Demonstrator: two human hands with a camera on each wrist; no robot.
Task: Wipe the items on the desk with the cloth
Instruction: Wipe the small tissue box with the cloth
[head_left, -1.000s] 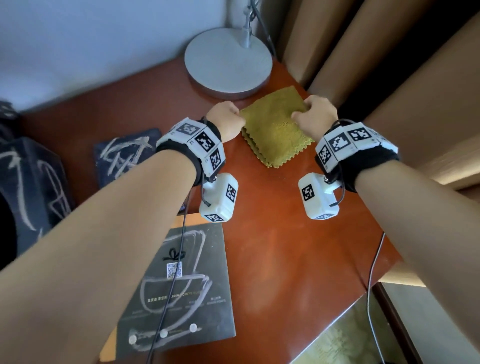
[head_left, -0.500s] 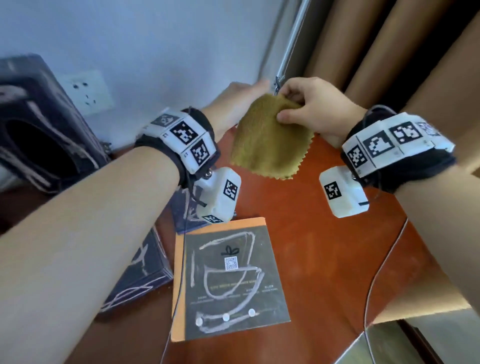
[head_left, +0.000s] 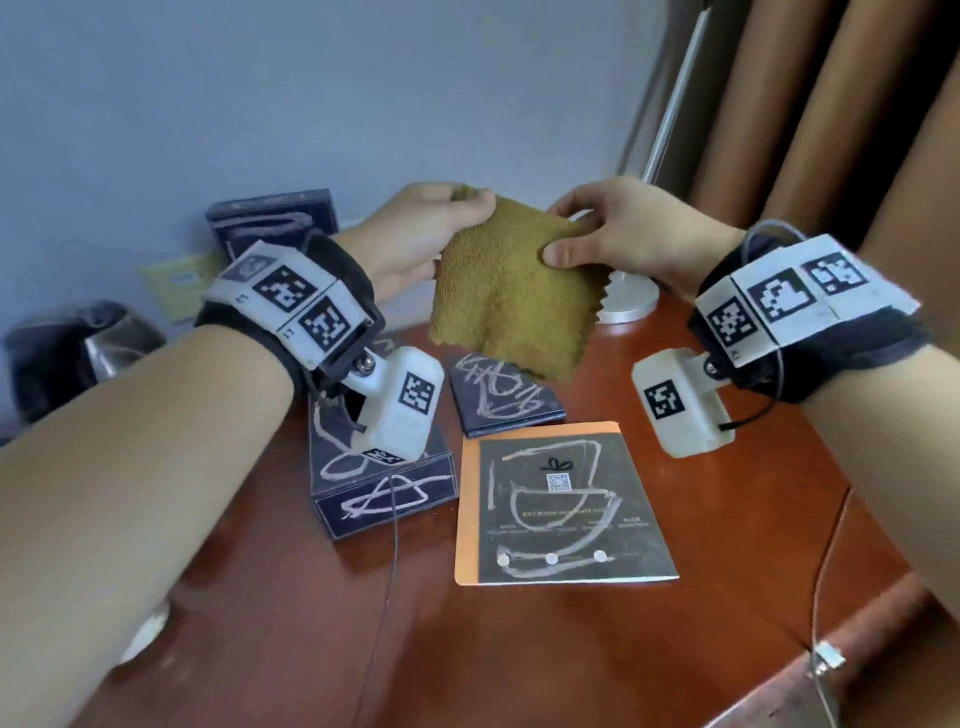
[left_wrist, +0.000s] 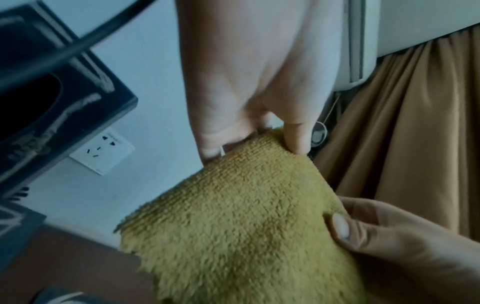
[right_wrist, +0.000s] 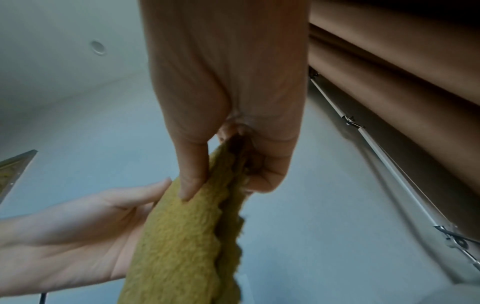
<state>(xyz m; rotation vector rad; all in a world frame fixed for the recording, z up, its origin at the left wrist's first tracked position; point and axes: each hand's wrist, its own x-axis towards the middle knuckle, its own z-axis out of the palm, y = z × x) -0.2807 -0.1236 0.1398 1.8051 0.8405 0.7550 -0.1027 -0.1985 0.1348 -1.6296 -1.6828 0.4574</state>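
Note:
A mustard-yellow cloth (head_left: 509, 296) hangs folded in the air above the red-brown desk (head_left: 597, 649). My left hand (head_left: 467, 202) pinches its top left corner, the thumb on the near face (left_wrist: 296, 142). My right hand (head_left: 566, 244) pinches the right edge between thumb and fingers (right_wrist: 192, 181). Below lie scribble-marked items: a black booklet with an orange edge (head_left: 561, 509), a black box (head_left: 379, 483) and a small black card (head_left: 504, 405). A second black box (head_left: 270, 218) stands upright at the wall.
A lamp's round base (head_left: 631, 304) and slanted pole (head_left: 675, 98) stand behind the cloth. Tan curtains (head_left: 831, 130) fill the right side. A dark rounded object (head_left: 72, 353) sits far left, below a wall socket (head_left: 176, 280). A thin cable (head_left: 826, 571) crosses the desk's right edge.
The cloth went from lying flat on the desk by the lamp base to hanging in the air. Half a second ago only the right hand visibly pinched it; now both hands hold it.

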